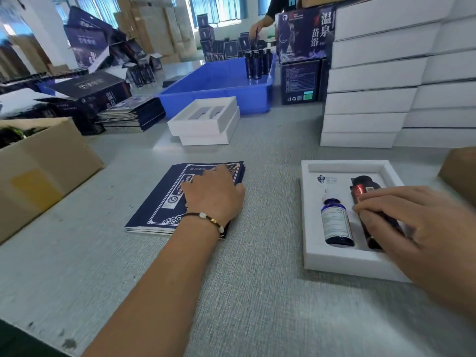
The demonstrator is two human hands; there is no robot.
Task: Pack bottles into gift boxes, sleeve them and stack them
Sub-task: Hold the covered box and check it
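Pressing a dark bottle [371, 215] into the white gift box [345, 261] with our right hand [412, 222], fingers curled on it, beside the blue bottle [336, 222] already seated.

Our left hand [213, 194] lies flat, fingers relaxed and slightly apart, on the stack of dark blue sleeves [159, 202]. Bare grey counter [257, 292] lies between the sleeves and the box and toward us. A cardboard box [43, 171] crowds the left edge, a stack of white boxes [373, 99] the right, and a blue bin [219, 86] stands behind. Our right hand hides the dark bottle's lower half and is blurred. Cartons fill the room behind.
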